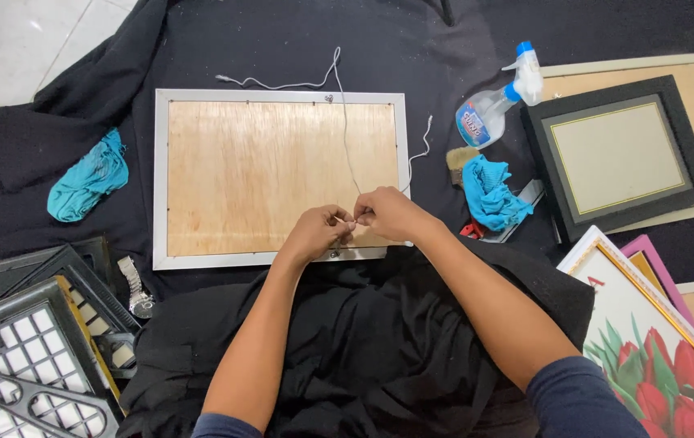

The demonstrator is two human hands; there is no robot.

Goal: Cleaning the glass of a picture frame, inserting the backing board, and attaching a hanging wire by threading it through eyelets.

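Note:
A picture frame with a silver rim lies face down on black cloth, its plywood back showing. A thin white cord runs from a small hook at the frame's top edge down to my hands. My left hand and my right hand meet at the frame's lower edge, both pinching the cord between fingertips close to a small metal fitting there. A loose cord end trails off past the frame's right side.
A spray bottle, a brush and a crumpled blue cloth lie right of the frame, with a black frame beyond. Another blue cloth lies at left. A wristwatch and plastic grilles sit lower left; a tulip picture lower right.

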